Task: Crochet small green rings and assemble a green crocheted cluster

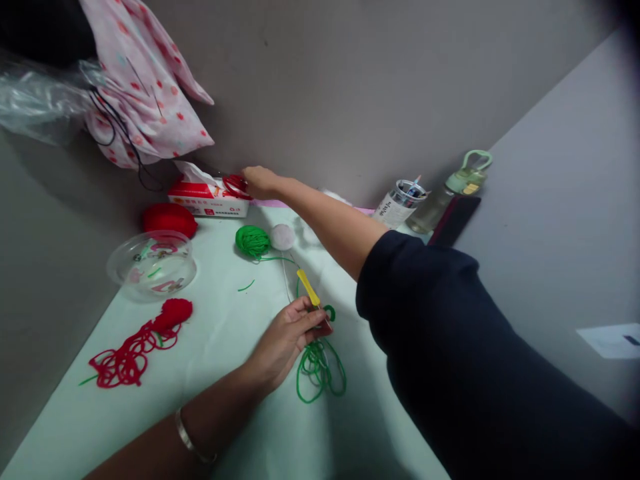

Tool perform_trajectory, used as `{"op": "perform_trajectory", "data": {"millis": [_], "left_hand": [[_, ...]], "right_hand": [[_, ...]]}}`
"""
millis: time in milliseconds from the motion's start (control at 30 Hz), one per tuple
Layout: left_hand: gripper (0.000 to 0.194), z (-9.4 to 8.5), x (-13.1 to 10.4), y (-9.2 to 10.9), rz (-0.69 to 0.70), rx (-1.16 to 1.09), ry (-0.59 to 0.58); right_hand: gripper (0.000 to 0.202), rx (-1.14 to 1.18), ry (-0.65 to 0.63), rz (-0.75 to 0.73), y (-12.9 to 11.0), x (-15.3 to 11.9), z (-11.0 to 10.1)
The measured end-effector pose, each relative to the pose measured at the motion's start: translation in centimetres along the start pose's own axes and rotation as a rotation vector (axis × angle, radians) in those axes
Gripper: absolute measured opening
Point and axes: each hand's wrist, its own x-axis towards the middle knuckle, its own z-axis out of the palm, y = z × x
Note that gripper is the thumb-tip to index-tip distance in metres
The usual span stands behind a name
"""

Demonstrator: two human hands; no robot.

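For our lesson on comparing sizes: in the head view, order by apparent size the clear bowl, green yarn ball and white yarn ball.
Largest: clear bowl
Next: green yarn ball
Smallest: white yarn ball

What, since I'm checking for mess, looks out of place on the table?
The red yarn trails in loose, tangled loops at left on the table, unlike the neatly wound green ball. A stray green snippet lies near that ball.
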Motion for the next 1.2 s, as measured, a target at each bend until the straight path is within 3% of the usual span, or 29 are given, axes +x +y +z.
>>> {"op": "perform_trajectory", "data": {"millis": [67,167,333,433,533,600,733,833,967,1200], "left_hand": [[0.019,0.0,0.0,-0.1,0.007,0.009,0.003],[0.023,0.0,0.1,-0.1,0.003,0.009,0.02],[0.026,0.0,0.2,-0.3,0.025,0.031,0.04],[0.026,-0.1,0.2,-0.5,0.031,0.075,0.033],[0.026,-0.1,0.1,-0.4,0.038,0.106,0.044],[0.028,-0.1,0.0,-0.2,0.046,0.121,0.073],[0.028,0.5,-0.3,-0.1,0.041,0.173,0.086],[0.026,1.2,-0.7,-0.3,0.018,0.241,0.048],[0.029,2.4,-1.3,-1.0,-0.046,0.307,-0.021],[0.026,2.8,-1.7,-0.9,-0.077,0.405,-0.08]], "right_hand": [[0.058,-0.069,-0.083,-0.026,0.3,0.8,-0.3],[0.024,-0.166,-0.173,-0.061,0.0,1.6,-0.5],[0.021,-0.244,-0.245,-0.066,-0.2,0.4,-1.6],[0.015,-0.168,-0.338,-0.071,1.5,-4.0,-4.1],[0.033,0.325,-0.328,-0.099,3.7,-11.6,-6.9],[0.034,0.644,-0.3,0.0,4.7,-17.7,-7.9],[0.047,0.871,-0.065,0.353,5.3,-28.7,-6.9],[0.052,0.961,0.006,0.506,5.0,-34.0,-4.9],[0.054,1.195,0.0,0.561,4.2,-36.7,-3.1],[0.046,1.431,-0.001,0.602,3.7,-36.3,-2.7]]}}
